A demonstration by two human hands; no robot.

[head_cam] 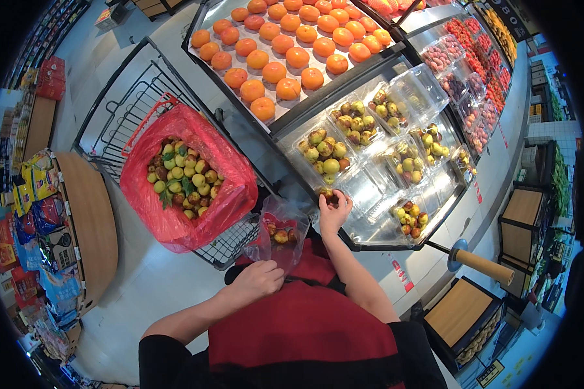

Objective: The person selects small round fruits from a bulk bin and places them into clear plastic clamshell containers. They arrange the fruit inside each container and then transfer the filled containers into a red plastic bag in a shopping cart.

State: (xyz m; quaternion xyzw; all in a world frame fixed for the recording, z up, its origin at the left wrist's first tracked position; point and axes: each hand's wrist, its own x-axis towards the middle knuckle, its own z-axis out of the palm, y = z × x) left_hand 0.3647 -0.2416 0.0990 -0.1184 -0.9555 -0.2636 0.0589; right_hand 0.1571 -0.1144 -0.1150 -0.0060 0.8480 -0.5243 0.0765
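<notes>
My left hand (259,281) grips the edge of a clear plastic bag (292,245), which hangs in front of my red apron. A few brownish jujubes (281,236) lie inside it. At the display's near left edge, my right hand (335,214) has a brown jujube (325,194) between thumb and fingers. Just beyond that hand is a clear clamshell box (346,171) filled with green-brown jujubes (327,151). Left of the display, a red plastic bag (143,206) sits open in a shopping cart, holding many jujubes (190,170) and some green leaves (188,185).
The wire shopping cart (112,116) stands beside the metal display tray (360,233). More jujube boxes and an open lid (418,92) are on the tray. Persimmons (297,57) fill the stand behind. A roll on a rod (484,266) juts from the right corner. Packaged goods (48,214) stand left.
</notes>
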